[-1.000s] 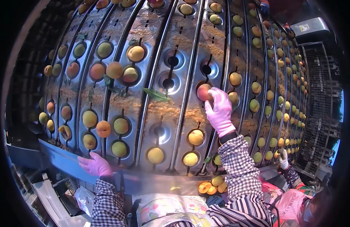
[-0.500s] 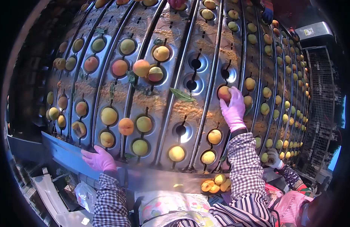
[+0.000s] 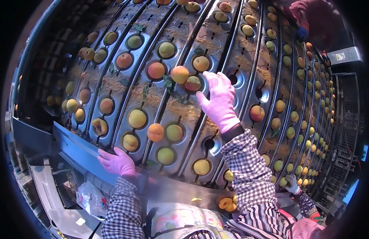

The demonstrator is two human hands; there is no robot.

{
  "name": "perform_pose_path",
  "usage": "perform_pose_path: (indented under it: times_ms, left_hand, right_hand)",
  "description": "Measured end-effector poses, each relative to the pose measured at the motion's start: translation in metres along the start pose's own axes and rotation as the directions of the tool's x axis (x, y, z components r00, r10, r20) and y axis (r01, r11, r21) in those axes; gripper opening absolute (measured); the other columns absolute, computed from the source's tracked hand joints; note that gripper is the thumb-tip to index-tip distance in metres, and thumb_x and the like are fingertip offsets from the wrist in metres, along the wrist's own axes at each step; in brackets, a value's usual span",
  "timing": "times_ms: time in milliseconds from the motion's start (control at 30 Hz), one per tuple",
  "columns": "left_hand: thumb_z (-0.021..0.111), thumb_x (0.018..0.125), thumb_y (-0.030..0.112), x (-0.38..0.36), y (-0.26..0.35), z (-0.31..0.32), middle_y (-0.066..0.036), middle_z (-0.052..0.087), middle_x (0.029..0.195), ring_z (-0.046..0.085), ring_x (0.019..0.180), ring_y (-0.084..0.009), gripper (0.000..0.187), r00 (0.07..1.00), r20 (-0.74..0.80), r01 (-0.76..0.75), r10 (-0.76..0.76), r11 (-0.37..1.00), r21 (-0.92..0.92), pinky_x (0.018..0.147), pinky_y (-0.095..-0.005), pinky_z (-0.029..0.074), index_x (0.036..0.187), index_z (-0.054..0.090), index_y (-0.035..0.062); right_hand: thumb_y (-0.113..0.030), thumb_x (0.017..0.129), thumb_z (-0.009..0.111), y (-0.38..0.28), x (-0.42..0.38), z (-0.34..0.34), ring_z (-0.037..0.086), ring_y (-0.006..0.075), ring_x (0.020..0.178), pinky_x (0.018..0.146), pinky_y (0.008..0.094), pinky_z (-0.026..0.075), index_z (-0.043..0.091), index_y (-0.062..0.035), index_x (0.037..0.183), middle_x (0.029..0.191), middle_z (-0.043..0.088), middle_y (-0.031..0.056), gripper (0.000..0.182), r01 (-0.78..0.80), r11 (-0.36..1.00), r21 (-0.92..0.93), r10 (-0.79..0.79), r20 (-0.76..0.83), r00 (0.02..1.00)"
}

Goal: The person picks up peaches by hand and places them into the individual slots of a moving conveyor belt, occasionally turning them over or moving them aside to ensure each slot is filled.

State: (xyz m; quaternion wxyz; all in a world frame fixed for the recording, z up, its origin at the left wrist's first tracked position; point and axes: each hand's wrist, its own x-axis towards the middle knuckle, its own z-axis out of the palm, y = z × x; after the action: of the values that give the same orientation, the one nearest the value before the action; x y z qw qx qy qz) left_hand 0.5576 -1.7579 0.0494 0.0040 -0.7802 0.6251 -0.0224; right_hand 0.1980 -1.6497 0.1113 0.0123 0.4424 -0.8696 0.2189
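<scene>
My right hand [image 3: 220, 99], in a pink glove, reaches over the metal cup trays with thumb and fingers apart. Its fingertips are closest to a green-red peach [image 3: 193, 83] and a yellow peach [image 3: 201, 63]; whatever lies beneath the palm is hidden. An orange peach [image 3: 179, 75] rests between cups just left of these. A red-yellow peach [image 3: 257, 113] sits in a cup to the right of my right wrist. At the near edge, my left hand [image 3: 117, 161], also pink-gloved, has its fingers spread by the blue metal rail [image 3: 79, 145], holding nothing.
Slatted metal trays [image 3: 188, 115] carry peaches in rows, with leaves and brown residue between. A split brown peach [image 3: 99, 126] lies at left. Orange fruit pieces [image 3: 225, 203] lie on the near ledge. A co-worker's white-gloved hand [image 3: 292, 184] touches fruit at right; another person [image 3: 316, 24] stands at the far side.
My right hand has let go of the red-yellow peach, which stays in its cup, and has moved left across the trays. The view has shifted, and my left hand stays near the rail.
</scene>
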Motion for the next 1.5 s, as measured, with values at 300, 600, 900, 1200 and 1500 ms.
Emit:
perform_pose_path:
  times_ms: [300,600,900,1200,1500]
  left_hand:
    - [0.051,0.099,0.041,0.0,-0.002,-0.002,-0.029,0.029,0.156,0.03,0.146,-0.0397,0.073,0.999,0.04,0.022,-0.022,1.0,-0.013,0.119,-0.0485,0.025,0.157,0.024,0.0065]
    - [0.052,0.1,0.04,-0.001,-0.002,0.001,-0.029,0.032,0.154,0.034,0.143,-0.0414,0.072,1.0,-0.012,-0.017,0.017,1.0,0.01,0.116,-0.0502,0.031,0.156,0.025,0.0046]
    - [0.048,0.1,0.045,0.003,-0.005,0.003,-0.032,0.033,0.154,0.037,0.142,-0.0429,0.074,0.999,0.036,-0.034,0.031,0.997,0.076,0.116,-0.0487,0.032,0.157,0.024,0.0033]
    - [0.047,0.1,0.045,0.002,-0.006,0.006,-0.034,0.036,0.15,0.04,0.139,-0.0453,0.073,0.999,-0.001,-0.047,0.047,0.995,0.087,0.115,-0.0496,0.035,0.155,0.026,0.0017]
    - [0.043,0.101,0.051,0.004,-0.004,0.003,-0.029,0.028,0.157,0.031,0.146,-0.0406,0.076,0.996,0.087,-0.005,-0.003,0.996,0.087,0.119,-0.0483,0.028,0.158,0.021,0.0059]
  right_hand:
    - [-0.02,0.073,0.078,-0.032,0.07,0.019,0.06,0.0328,0.117,0.102,0.0447,0.046,0.058,-0.0109,0.132,0.123,0.065,0.0126,0.063,-0.059,0.992,0.108,0.013,0.382,0.924]
    - [-0.035,0.093,0.067,0.038,-0.027,-0.031,0.063,0.015,0.105,0.089,0.033,0.051,0.054,-0.0061,0.135,0.124,0.063,0.0041,0.053,-0.561,-0.003,0.828,0.247,0.544,0.802]
    - [-0.009,0.086,0.069,0.093,-0.091,-0.048,0.06,0.0229,0.121,0.099,0.0343,0.05,0.045,-0.0039,0.143,0.13,0.059,0.0119,0.062,-0.509,0.106,0.854,0.468,0.409,0.783]
    - [-0.02,0.072,0.081,0.085,-0.071,-0.02,0.043,0.0346,0.135,0.115,0.0474,0.032,0.055,-0.0129,0.136,0.139,0.053,0.0135,0.07,-0.312,0.95,0.027,0.311,0.037,0.95]
    - [-0.033,0.075,0.078,0.07,-0.055,-0.022,0.04,0.0366,0.137,0.112,0.054,0.031,0.06,-0.0116,0.132,0.139,0.054,0.0131,0.063,-0.246,0.95,-0.193,0.256,0.031,0.966]
